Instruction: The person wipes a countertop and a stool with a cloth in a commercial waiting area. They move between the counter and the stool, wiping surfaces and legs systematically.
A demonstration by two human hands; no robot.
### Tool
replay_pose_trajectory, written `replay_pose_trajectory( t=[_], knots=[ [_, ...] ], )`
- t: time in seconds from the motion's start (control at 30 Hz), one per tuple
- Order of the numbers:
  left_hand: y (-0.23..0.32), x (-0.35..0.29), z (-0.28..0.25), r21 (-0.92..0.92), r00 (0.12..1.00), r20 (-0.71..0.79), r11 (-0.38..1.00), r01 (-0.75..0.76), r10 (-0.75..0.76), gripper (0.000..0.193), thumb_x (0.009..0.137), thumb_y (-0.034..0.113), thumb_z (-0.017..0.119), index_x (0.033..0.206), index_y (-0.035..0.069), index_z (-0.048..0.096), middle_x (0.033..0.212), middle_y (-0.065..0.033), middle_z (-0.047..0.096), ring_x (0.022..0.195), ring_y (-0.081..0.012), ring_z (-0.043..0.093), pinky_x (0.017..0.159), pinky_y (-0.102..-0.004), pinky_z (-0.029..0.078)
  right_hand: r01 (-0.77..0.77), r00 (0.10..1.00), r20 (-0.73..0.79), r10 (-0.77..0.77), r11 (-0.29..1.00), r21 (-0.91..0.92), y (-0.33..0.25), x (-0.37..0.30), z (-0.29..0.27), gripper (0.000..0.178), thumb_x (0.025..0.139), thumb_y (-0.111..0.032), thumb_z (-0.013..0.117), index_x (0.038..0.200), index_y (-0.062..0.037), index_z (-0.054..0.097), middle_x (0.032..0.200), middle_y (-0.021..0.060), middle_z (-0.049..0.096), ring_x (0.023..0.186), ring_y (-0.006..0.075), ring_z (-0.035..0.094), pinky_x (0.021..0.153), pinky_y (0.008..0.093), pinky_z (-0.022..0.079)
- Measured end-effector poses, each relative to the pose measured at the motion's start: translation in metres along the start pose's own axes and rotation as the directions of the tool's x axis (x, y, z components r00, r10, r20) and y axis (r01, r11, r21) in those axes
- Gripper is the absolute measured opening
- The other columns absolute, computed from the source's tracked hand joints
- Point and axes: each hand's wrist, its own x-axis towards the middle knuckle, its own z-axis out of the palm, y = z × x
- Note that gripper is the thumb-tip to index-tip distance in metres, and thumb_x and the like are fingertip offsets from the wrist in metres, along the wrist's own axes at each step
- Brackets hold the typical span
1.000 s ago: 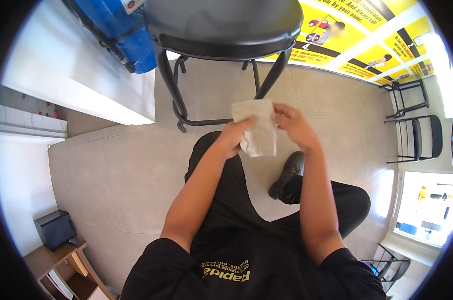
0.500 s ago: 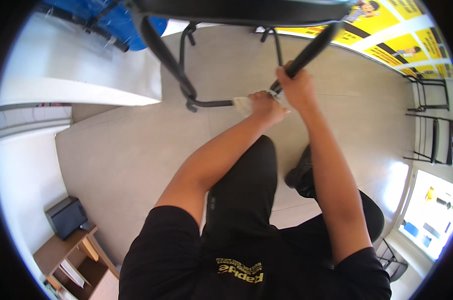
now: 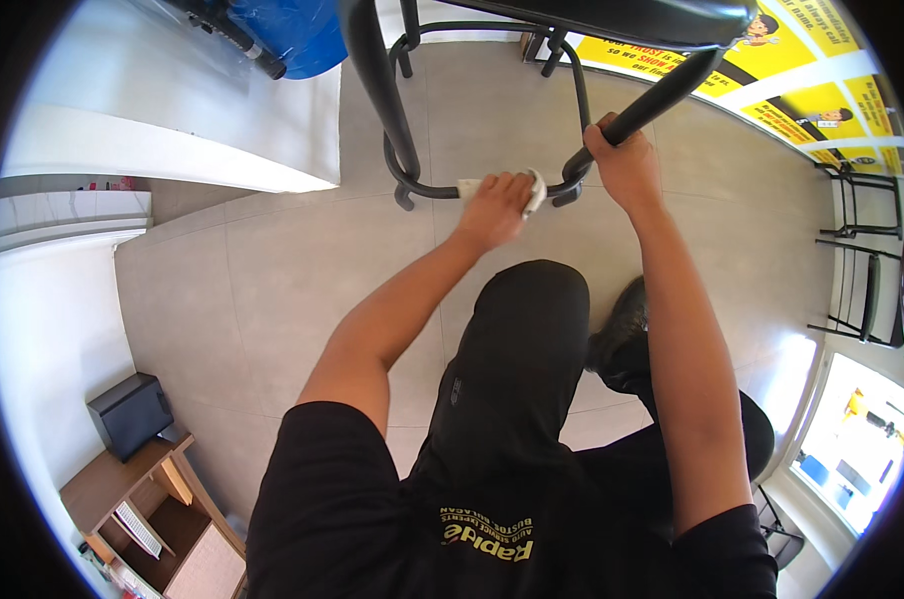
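Observation:
A black metal-framed chair (image 3: pixel 387 110) stands in front of me, its dark seat edge crossing the top of the view. My left hand (image 3: pixel 497 208) is closed over a whitish cloth (image 3: pixel 538 192) and presses it around the chair's low crossbar, right of the bar's middle. Parts of the cloth show on both sides of the fingers. Higher and to the right, my right hand (image 3: pixel 627 165) grips the chair's right front leg (image 3: pixel 662 98) just above its lower bend, fingers wrapped round the tube.
A white counter (image 3: pixel 272 150) with a blue plastic-wrapped thing (image 3: pixel 292 35) is at upper left. Yellow posters (image 3: pixel 781 60) line the far right wall. Black chairs (image 3: pixel 861 285) stand along the right. A wooden shelf (image 3: pixel 123 489) with a black box (image 3: pixel 131 414) sits at lower left.
My left hand has slid left along the crossbar with the cloth, away from the right leg. The right hand keeps its hold on the leg. The whole view has shifted slightly.

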Motion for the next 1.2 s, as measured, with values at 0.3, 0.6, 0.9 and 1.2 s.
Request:
replay_pose_trajectory(
  t=[0.3, 0.6, 0.9, 1.2],
  knots=[
    [-0.062, -0.066, -0.043, 0.140, 0.999, 0.017, 0.990, 0.026, -0.029, 0.040, 0.085, 0.016, 0.063, 0.121, -0.001, 0.065, 0.124, -0.0096, 0.060, 0.111, -0.0271, 0.055, 0.103, -0.0406, 0.040, -0.032, 0.999, -0.010, 0.033, 0.999, 0.031, 0.002, 0.000, 0.003, 0.043, 0.087, -0.047, 0.064, 0.109, -0.0111, 0.076, 0.101, 0.0154, 0.077, 0.102, 0.0332, 0.073, 0.090, 0.0443, 0.055],
    [0.039, 0.064, -0.019, -0.011, 0.716, 0.596, 0.888, 0.459, -0.363, 0.051, 0.099, 0.041, 0.057, 0.125, -0.002, 0.065, 0.131, -0.0205, 0.061, 0.126, -0.0390, 0.055, 0.105, -0.0567, 0.038, -0.009, 0.997, -0.073, 0.013, 0.999, 0.050, 0.000, -0.004, 0.005, 0.040, 0.088, -0.043, 0.065, 0.099, -0.0057, 0.074, 0.086, 0.0171, 0.075, 0.089, 0.0342, 0.074, 0.082, 0.0447, 0.056],
    [0.108, 0.094, 0.000, 0.136, 0.688, 0.424, 0.792, 0.595, -0.589, 0.078, 0.093, 0.052, 0.063, 0.143, -0.007, 0.053, 0.145, -0.0255, 0.052, 0.139, -0.0439, 0.043, 0.119, -0.0625, 0.022, -0.018, 0.999, -0.033, 0.022, 0.993, 0.115, -0.002, -0.007, 0.000, 0.042, 0.089, -0.042, 0.064, 0.099, -0.0029, 0.073, 0.083, 0.0163, 0.075, 0.084, 0.0341, 0.074, 0.078, 0.0440, 0.056],
    [0.037, 0.007, -0.008, -0.089, 0.986, -0.013, 0.982, 0.165, -0.167, 0.053, 0.096, 0.028, 0.063, 0.142, 0.004, 0.054, 0.134, -0.0077, 0.060, 0.130, -0.0274, 0.051, 0.114, -0.0437, 0.037, 0.057, 0.998, -0.018, -0.055, 0.992, 0.109, 0.003, -0.006, 0.000, 0.037, 0.090, -0.042, 0.063, 0.094, -0.0066, 0.071, 0.079, 0.0140, 0.073, 0.082, 0.0348, 0.072, 0.077, 0.0461, 0.056]
  ],
)
